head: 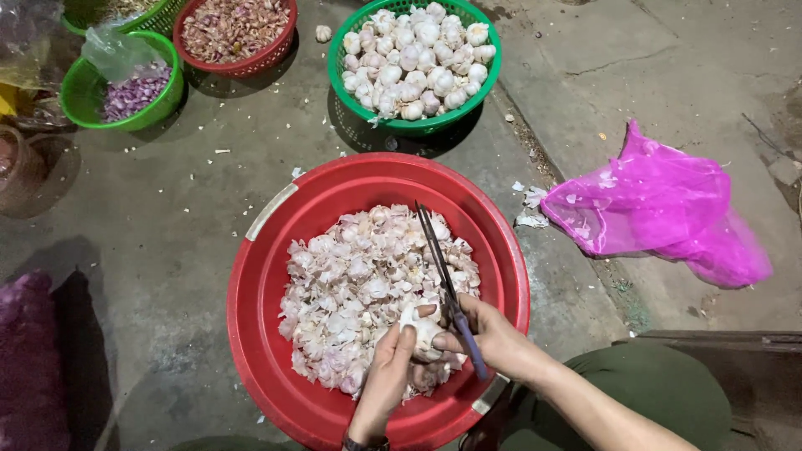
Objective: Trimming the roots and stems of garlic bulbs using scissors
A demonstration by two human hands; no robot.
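Head view, looking down onto a concrete floor. Centre: large red basin (259,334) heaped with papery garlic skins (359,284). Left hand (386,380) curled around a white garlic bulb (424,332), thumb and fingertips closed on it, just above the skin pile near the basin's front edge. Right hand (493,334) closed around the handles of a pair of scissors (443,276), blades together and pointing away over the skins, while its fingertips also touch the bulb. Top centre: green basket (484,75) filled with whole garlic bulbs, one loose bulb (323,33) beside it on the floor. Top left: red basket (280,46) of pinkish cloves or skins, and a green basket (79,100) of purple pieces with a clear plastic bag (117,50) on its rim. Right: crumpled magenta plastic bag (660,209), well apart from the basin. Likely hazards, as a judgement: scissor blades lying close to the left fingers, so a slip on the dry, slick skin risking a nick; bulb dropping into the skin heap and getting buried; loose skins scattering past the rim onto the floor
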